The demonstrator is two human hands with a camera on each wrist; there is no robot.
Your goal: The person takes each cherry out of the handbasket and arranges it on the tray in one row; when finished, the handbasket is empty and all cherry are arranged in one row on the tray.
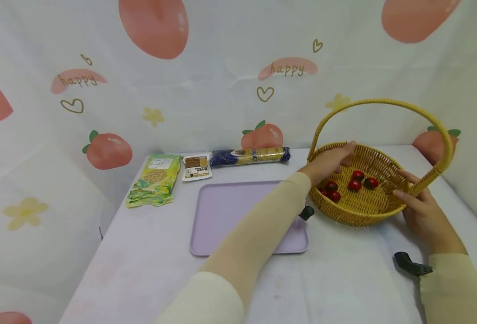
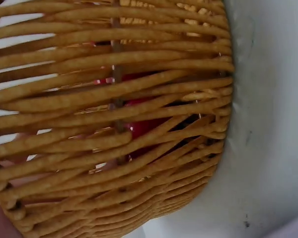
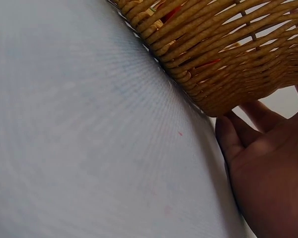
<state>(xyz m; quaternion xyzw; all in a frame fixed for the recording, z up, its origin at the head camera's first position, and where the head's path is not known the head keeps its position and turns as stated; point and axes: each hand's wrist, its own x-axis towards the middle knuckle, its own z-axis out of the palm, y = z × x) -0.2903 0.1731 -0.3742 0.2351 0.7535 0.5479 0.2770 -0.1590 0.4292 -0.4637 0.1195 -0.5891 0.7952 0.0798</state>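
A yellow wicker basket (image 1: 356,219) with a tall arched handle stands at the right of the table. Several small round red fruits (image 1: 354,185) lie inside it, in two clusters. My left hand (image 1: 330,163) reaches over the basket's left rim, its fingers loose above the inside and nothing visible in them. In the left wrist view, red fruit shows through gaps in the weave, close beside the hand. At the opposite side my right hand (image 1: 422,211) grips the rim, thumb over the inner edge; the right wrist view shows its fingers (image 3: 260,116) against the outer wall.
A lilac tray (image 1: 222,216) lies left of the basket, partly under my left forearm. Along the back are a green-and-yellow bag (image 1: 155,180), a small white packet (image 1: 197,167) and a long blue-and-gold package (image 1: 250,156). A printed cloth (image 1: 206,99) hangs behind the table.
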